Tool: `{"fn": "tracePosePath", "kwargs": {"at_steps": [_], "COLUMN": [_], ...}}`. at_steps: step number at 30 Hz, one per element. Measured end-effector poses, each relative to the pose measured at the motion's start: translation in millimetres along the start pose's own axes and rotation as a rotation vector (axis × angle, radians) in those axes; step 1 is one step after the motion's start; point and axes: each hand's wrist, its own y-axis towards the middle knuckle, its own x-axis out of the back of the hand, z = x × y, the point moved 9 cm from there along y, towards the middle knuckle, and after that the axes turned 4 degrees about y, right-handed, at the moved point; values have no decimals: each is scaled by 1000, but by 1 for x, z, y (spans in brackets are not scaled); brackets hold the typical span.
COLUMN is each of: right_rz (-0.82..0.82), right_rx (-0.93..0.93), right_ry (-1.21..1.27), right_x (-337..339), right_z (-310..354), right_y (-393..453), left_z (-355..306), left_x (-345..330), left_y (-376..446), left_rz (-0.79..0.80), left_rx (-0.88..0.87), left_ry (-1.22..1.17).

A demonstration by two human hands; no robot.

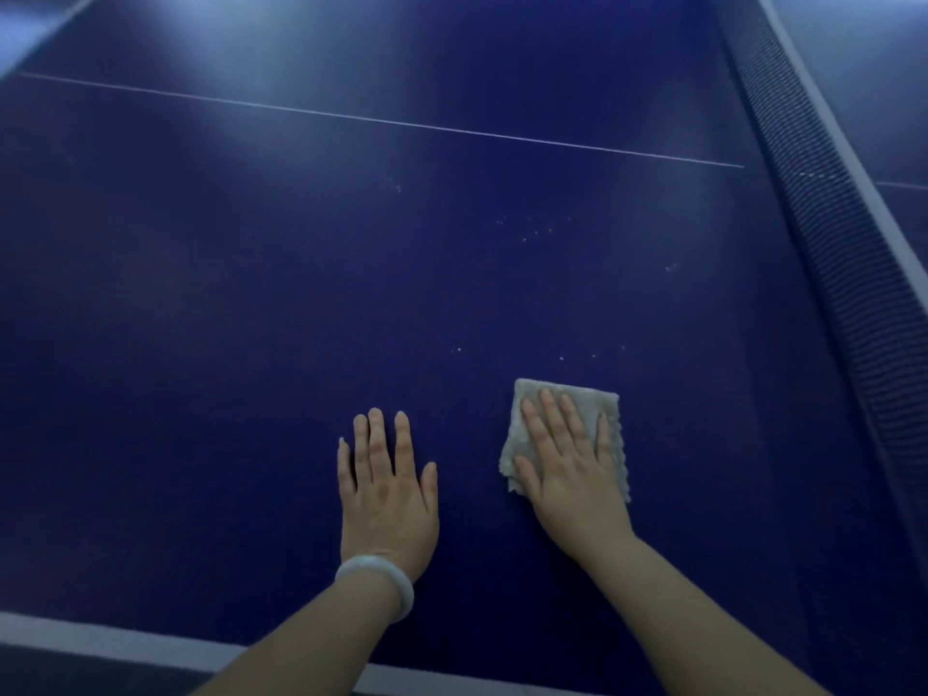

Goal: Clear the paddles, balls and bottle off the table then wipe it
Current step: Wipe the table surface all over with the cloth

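Tabletop: a dark blue table-tennis tabletop (251,319) is seen from above; it fills most of the view, and a thin white centre line (381,122) is drawn across its far part from left to right.
Near edge: a white border stripe (115,640) is seen along the near side of the tabletop, partly covered by the two forearms.
Net: a dark mesh net (843,253) with a pale top band is stretched along the right side, running from far to near; more blue surface is seen beyond it at the far right.
Cloth: a small pale grey cloth (567,396), folded roughly square with a ragged edge, is laid flat on the tabletop, near and right of the middle.
Right hand: the right hand (567,464) is pressed palm down on the cloth; its grip is apart, the fingers laid out straight and spread over the fabric, nothing being clasped.
Left hand: the left hand (386,489) is laid palm down on the bare tabletop, just left of the cloth and apart from it; its grip is likewise apart, the fingers straight.
Bangle: a pale, milky bangle (376,585) is worn on the left wrist.
Specks: small pale specks (532,232) are scattered on the surface beyond the cloth, towards the net.
Light: soft glare is reflected on the far left part of the tabletop.
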Motion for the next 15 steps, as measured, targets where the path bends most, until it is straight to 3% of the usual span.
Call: {"fn": "tracePosePath", "kwargs": {"at_steps": [4,7,15], "right_rz": [-10,-36,-57], "right_rx": [-101,-155,-326], "right_ry": [12,-8,42], "right_x": [4,2,-4], "right_z": [-16,-14,21], "right_y": [6,4,0], "left_z": [1,16,60], "left_x": [10,23,12], "left_y": [7,35,106], "left_rz": [31,-56,5], "left_rx": [-60,-140,-2], "left_ry": [-34,-61,13]}}
